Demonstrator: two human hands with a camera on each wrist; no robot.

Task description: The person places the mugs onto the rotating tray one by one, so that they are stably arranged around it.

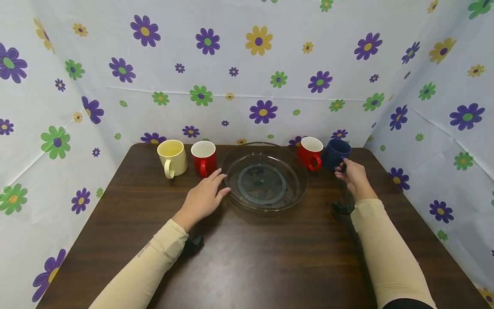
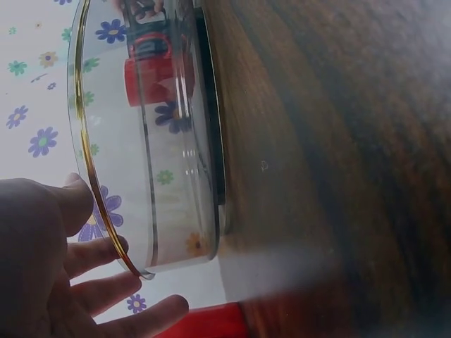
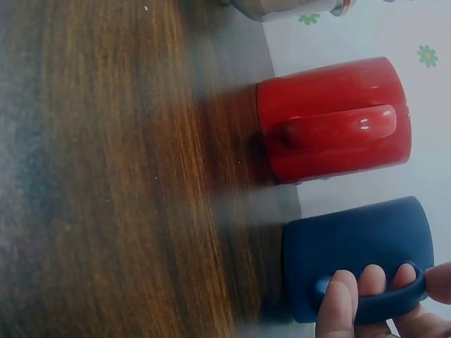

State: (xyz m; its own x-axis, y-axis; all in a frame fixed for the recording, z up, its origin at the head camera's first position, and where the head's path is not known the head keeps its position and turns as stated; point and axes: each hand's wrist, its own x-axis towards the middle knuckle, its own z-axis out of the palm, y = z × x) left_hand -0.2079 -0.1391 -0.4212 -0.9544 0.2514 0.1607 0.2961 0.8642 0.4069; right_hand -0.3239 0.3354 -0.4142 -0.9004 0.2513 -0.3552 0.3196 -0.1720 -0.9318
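My right hand grips the handle of a dark blue mug at the back right; in the right wrist view, its fingers pass through the handle. The mug stands upright. My left hand is at the left rim of a round clear glass dish in the middle of the table. Its fingers are spread and nearly straight, and the left wrist view has the thumb and a fingertip right at the amber-tinted rim. A red mug with a white inside sits just left of the blue one.
Left of the dish stand another red mug and a pale yellow mug, both upright with handles facing me. The dark wooden table ends at a flower-printed sheet behind and on both sides.
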